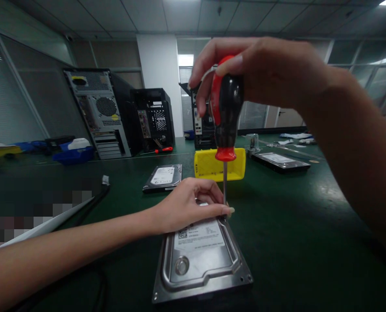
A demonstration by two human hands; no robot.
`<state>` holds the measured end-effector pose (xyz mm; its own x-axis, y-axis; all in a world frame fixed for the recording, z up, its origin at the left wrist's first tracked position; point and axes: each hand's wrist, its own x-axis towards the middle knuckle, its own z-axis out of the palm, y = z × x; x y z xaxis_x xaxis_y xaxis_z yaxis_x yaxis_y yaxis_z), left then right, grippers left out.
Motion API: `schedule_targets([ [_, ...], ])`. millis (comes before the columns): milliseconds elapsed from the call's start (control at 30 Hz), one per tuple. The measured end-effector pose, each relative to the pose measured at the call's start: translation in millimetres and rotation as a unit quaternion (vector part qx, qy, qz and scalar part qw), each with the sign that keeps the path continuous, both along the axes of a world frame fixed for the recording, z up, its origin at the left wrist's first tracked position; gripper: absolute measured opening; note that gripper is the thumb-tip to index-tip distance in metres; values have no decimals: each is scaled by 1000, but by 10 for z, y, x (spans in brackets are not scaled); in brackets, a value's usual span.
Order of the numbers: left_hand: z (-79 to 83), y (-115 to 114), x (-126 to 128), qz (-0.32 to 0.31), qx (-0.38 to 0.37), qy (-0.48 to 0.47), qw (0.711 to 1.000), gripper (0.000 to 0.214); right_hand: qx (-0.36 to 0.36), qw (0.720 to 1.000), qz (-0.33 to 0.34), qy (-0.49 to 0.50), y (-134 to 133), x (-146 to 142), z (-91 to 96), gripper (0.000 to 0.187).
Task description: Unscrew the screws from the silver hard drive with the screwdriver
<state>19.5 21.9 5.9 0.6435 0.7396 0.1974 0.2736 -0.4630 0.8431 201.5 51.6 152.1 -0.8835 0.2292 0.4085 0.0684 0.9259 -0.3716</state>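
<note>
A silver hard drive (202, 264) with a white label lies flat on the green table in front of me. My right hand (244, 65) is closed from above around the red and black handle of a screwdriver (229, 104). The screwdriver stands upright, its metal shaft running down to the drive's far right corner. My left hand (196, 206) rests on the far end of the drive, thumb and fingers closed around the lower shaft near its tip. The tip itself is hidden by those fingers.
Behind the drive sits a yellow tray (205, 167). Other hard drives lie left (163, 177) and right (280, 161) of it. Computer cases (105, 108) stand at the back, with another red screwdriver (163, 150) near them. A black cable (93, 203) runs along the left.
</note>
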Motion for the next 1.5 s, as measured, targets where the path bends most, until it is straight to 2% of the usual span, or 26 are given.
schedule_targets([
  [133,2,-7,-3,-4,-8,-4,1000,20,16,999,19,24,85,26,11,41],
  [300,14,-19,1,-14,-26,-18,999,16,149,985,-6,88,101,-17,-1,38],
  [400,24,-36,-2,-18,-35,-26,999,16,181,977,-38,110,65,-64,-9,40],
  [567,55,-59,-28,-25,-47,-15,998,19,176,977,-10,120,32,-104,-27,40],
  [700,73,-66,-61,-28,-35,-2,999,22,164,983,-32,71,21,-77,-17,39],
  [867,107,-85,-111,-43,24,21,999,20,117,989,-93,19,23,-50,5,48],
  [967,148,-82,-163,-44,102,43,993,20,77,989,-129,6,25,-38,25,53],
  [1100,157,27,-286,28,262,110,958,28,45,977,-210,11,57,3,78,53],
  [1167,129,125,-365,82,328,152,929,25,56,962,-267,21,93,26,100,52],
  [1233,97,224,-441,110,378,197,898,19,58,953,-298,-2,137,39,98,48],
  [1333,80,323,-524,140,428,251,857,17,27,956,-276,-94,214,33,31,45],
  [1400,96,343,-546,168,449,271,835,16,-5,950,-252,-185,274,14,-49,49],
  [1433,109,341,-549,183,457,277,825,16,-15,944,-240,-224,304,3,-94,51],
  [1500,138,325,-543,213,467,282,811,18,-29,914,-236,-327,361,-22,-183,60],
])
